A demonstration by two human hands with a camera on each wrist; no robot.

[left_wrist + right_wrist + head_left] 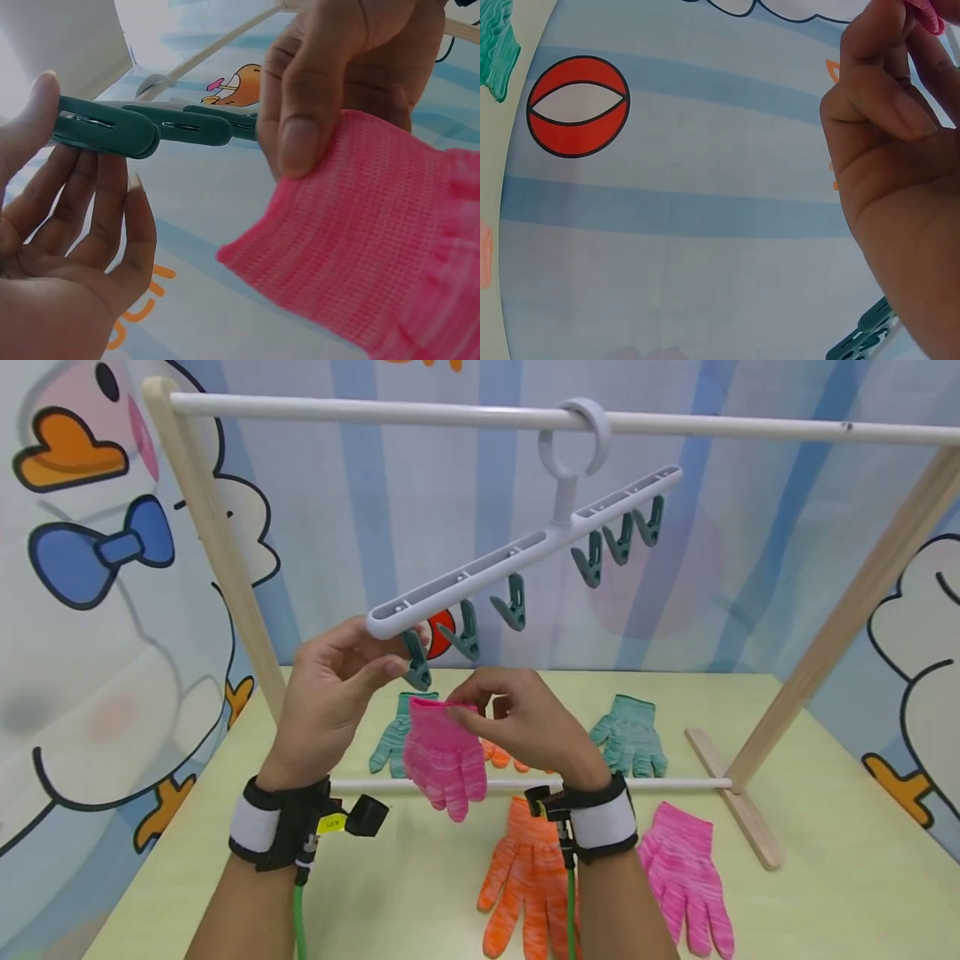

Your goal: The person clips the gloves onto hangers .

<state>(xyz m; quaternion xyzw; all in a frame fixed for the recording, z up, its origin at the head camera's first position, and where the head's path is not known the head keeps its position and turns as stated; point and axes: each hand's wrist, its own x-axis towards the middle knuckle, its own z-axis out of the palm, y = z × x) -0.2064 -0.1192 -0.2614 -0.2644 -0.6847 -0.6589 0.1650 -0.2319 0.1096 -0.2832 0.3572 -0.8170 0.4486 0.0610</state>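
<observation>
My left hand pinches the green clip at the near left end of the white hanger. In the left wrist view the thumb lies on top of that clip, with fingers beneath it. A pink knit glove dangles fingers-down from my right hand, which pinches its cuff between thumb and fingers. The cuff is just below the clip and apart from it. In the right wrist view only a scrap of pink shows at the fingertips.
The hanger hooks over a white rail on a wooden stand. Several other green clips hang from it. On the pale table lie orange, pink and green gloves; my right forearm partly covers the nearer orange one.
</observation>
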